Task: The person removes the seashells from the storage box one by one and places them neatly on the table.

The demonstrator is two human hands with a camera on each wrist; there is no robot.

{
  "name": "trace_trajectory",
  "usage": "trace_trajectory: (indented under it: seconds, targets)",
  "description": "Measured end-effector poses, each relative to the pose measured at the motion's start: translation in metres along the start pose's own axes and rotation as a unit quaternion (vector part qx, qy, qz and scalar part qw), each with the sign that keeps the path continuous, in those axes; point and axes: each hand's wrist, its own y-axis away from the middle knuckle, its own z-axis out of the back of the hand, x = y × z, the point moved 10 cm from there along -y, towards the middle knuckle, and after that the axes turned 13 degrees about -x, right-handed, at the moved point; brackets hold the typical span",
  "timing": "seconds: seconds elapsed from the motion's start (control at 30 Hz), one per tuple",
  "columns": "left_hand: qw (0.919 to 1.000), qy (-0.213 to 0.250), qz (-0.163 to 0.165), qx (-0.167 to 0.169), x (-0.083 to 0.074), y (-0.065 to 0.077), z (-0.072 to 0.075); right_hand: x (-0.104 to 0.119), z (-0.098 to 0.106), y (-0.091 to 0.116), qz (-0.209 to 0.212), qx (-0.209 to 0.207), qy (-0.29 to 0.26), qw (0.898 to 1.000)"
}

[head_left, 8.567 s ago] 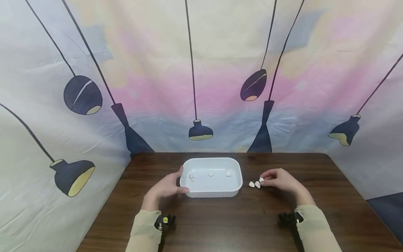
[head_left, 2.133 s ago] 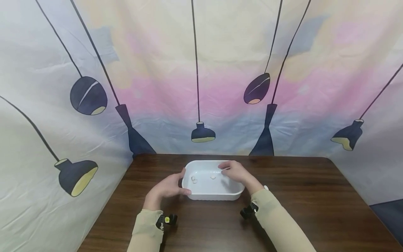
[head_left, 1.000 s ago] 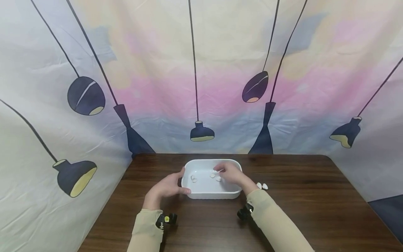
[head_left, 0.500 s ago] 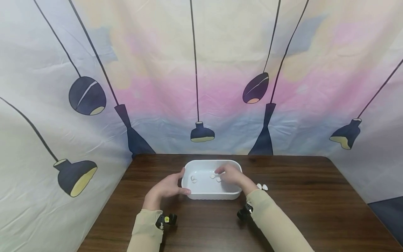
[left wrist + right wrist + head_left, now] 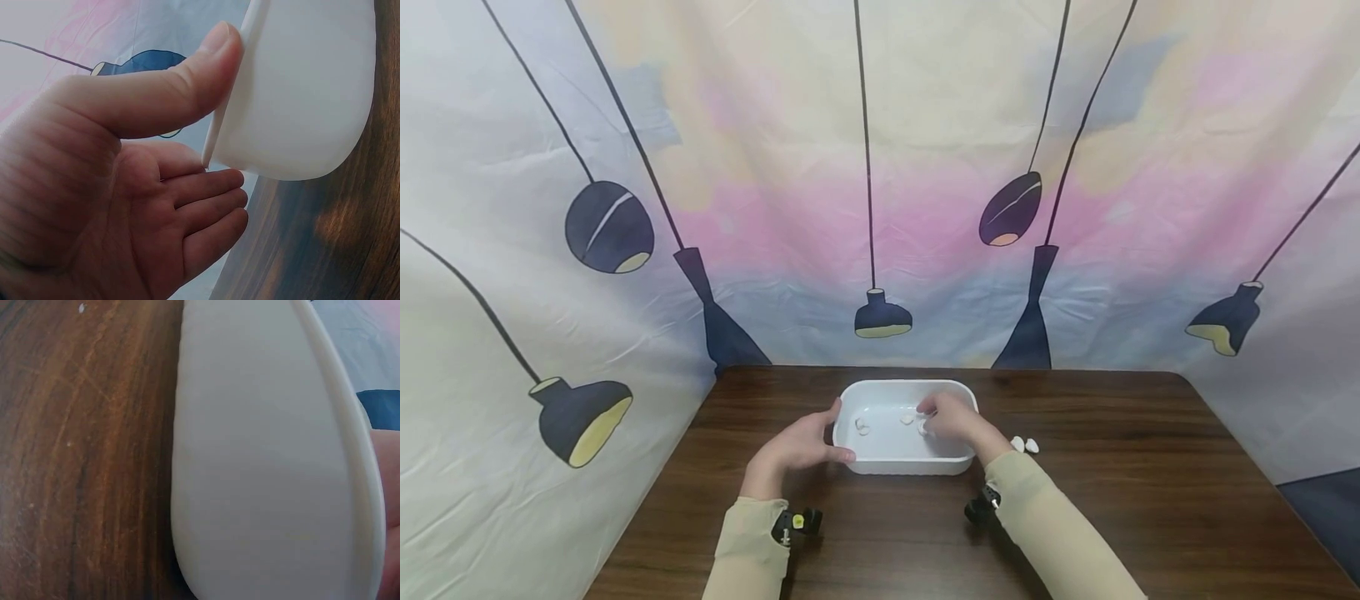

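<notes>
A white rectangular dish (image 5: 880, 468) sits on the table. My left hand (image 5: 797, 443) spans its left end, thumb (image 5: 209, 69) against the rim, the other fingers fairly straight. My right hand (image 5: 955, 417) reaches over the right rim into the dish, index finger and thumb bent down at a small white pebble-like piece (image 5: 922, 427); I cannot tell whether they pinch it. Beside that lies another such piece (image 5: 907, 420), and a pair (image 5: 862, 429) rests at the left. In the right wrist view the dish wall (image 5: 262, 456) hides most of the hand.
Two loose white pieces (image 5: 1025, 445) lie on the dark wooden table (image 5: 1135, 492) to the right of the dish, close to the right sleeve (image 5: 1052, 512). A cloth backdrop (image 5: 925, 108) printed with lamps hangs behind the table.
My right hand has come from the loose pieces on the table into the dish. Pieces now lie near the dish's middle; two remain outside. In the last half second it shifts slightly right. My left hand keeps its place.
</notes>
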Motion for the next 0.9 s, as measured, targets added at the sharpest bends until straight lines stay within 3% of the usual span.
trace_trajectory:
  seconds: [0.17,0.57,0.9]
  targets:
    - [1.0000,0.002,-0.005,0.002,-0.002,0.000,0.001,-0.004,-0.002,-0.001,-0.008,-0.009,0.030,0.999]
    - [0.9999,0.001,-0.016,0.005,-0.007,0.001,0.002,-0.001,-0.010,0.001,0.018,-0.024,0.019,0.999]
    - [0.9999,0.006,-0.013,0.006,-0.006,0.001,0.001,-0.006,-0.009,0.001,-0.008,-0.027,0.032,0.999]
